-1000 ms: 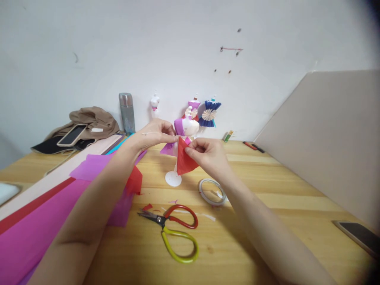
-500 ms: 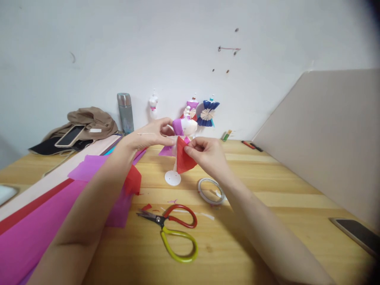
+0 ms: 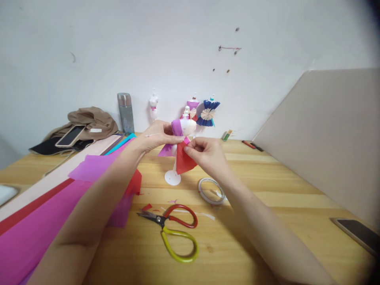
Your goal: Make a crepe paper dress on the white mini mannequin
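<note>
A small white dress form [image 3: 189, 127] with purple paper around its bust stands on a round white base [image 3: 172, 178]. My left hand [image 3: 162, 132] grips it around the middle, thumb lying across the waist and fingers behind. Between the thumb and fingers of my right hand [image 3: 204, 152] is a piece of red paper [image 3: 184, 158], pinched against the form's lower right side. A purple paper piece [image 3: 166, 150] hangs at the lower left of the form. Scissors [image 3: 164, 227] with one red and one yellow handle lie below, blades apart, beside a roll of tape [image 3: 204, 194].
Purple and magenta paper sheets [image 3: 50, 213] cover the left of the table. Behind stand a flask [image 3: 126, 114], a bare white dress form [image 3: 153, 103] and two dressed ones, one in blue paper [image 3: 209, 113]. A phone [image 3: 356, 235] lies at the right edge.
My left thumb has shifted right across the form's waist, and the form leans slightly left. The red paper has turned to face me more, still pinched in my right hand.
</note>
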{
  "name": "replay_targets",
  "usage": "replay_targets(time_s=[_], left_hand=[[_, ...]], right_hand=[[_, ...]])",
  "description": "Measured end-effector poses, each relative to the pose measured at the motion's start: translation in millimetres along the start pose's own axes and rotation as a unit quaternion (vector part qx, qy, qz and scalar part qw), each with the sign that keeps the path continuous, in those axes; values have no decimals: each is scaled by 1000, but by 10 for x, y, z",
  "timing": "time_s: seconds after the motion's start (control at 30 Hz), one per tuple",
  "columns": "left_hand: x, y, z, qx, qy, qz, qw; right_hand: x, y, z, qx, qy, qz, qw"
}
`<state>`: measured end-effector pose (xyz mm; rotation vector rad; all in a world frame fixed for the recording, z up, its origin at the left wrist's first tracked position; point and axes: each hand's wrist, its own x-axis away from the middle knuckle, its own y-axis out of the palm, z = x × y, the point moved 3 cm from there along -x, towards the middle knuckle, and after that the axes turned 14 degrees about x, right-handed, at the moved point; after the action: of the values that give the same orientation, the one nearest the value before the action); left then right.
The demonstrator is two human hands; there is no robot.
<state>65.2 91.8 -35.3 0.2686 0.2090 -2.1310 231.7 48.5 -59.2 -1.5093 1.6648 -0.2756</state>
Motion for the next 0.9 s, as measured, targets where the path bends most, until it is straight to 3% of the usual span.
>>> replay_targets(time_s=[0.3,0.5,0.67,0.73,0.8,0.9], left_hand=[[-30,-34,-75,-23,27,17,999],[-31,-44,-103,-15,19,24,999],[-40,-41,-94,0,16,31,999],[-45,-42,-92,4,15,29,999],[-47,-47,-91,4,14,25,1000],[-43,-61,-96,1,6,28,1000]], right_hand=[[12,-45,-41,68,-17,5,998],[-9,-227,19,76,4,-58,995],[29,-465,8,57,-40,5,998],[70,-462,-37,45,-99,-35,993],[120,-381,-77,60,-155,-125,978],[186,-206,-81,131,-182,-243,944]])
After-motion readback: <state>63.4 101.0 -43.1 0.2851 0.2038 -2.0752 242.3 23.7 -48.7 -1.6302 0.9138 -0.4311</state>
